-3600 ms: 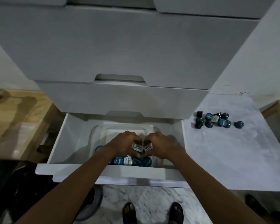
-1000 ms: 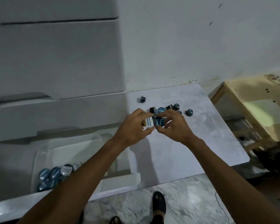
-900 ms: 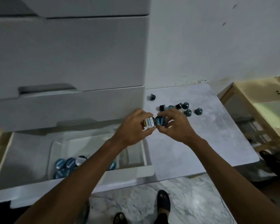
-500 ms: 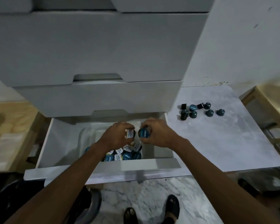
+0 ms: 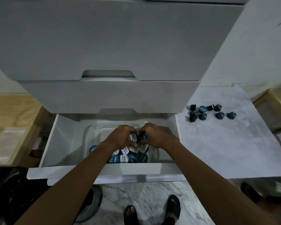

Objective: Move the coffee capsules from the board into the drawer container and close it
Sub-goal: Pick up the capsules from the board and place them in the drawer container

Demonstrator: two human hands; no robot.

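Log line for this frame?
left hand: holds white capsule | right hand: holds blue capsule | both over container | board: loose capsules | drawer: open

White lettering that looks like "excelso" runs across the blue capsule lids (image 5: 133, 158) in the clear container (image 5: 88, 135); the white-labelled lids (image 5: 124, 158) among them carry print too small to read.

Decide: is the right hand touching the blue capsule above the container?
Touching. The head view shows the right hand gripping the blue capsule, fingers curled round it with no gap.
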